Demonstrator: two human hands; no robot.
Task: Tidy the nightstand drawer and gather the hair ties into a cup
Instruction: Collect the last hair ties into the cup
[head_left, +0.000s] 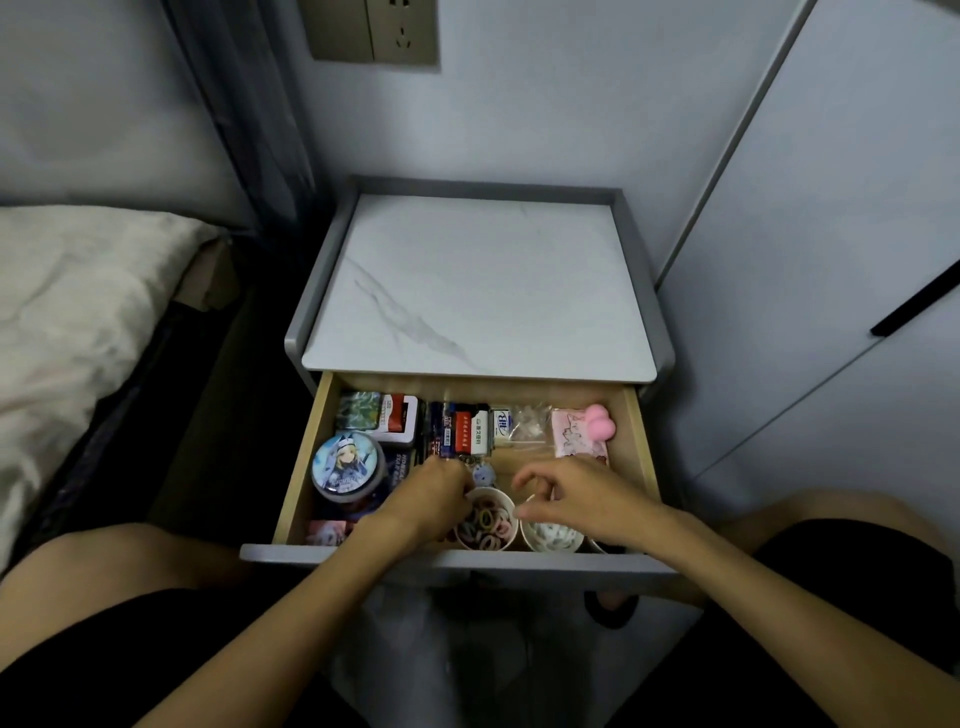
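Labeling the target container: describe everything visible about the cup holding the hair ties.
Small round white cup, looks like paper, upright and open-topped, at the drawer's front edge. Coloured hair ties fill it. The left hand covers its left rim; a second white cup stands just right of it, contact unclear.

Dim room; pale wall with socket plate; bed left, wardrobe door right.

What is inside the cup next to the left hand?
Many coloured hair ties fill the cup. The left hand covers its left rim, and anything under the top ties is hidden.
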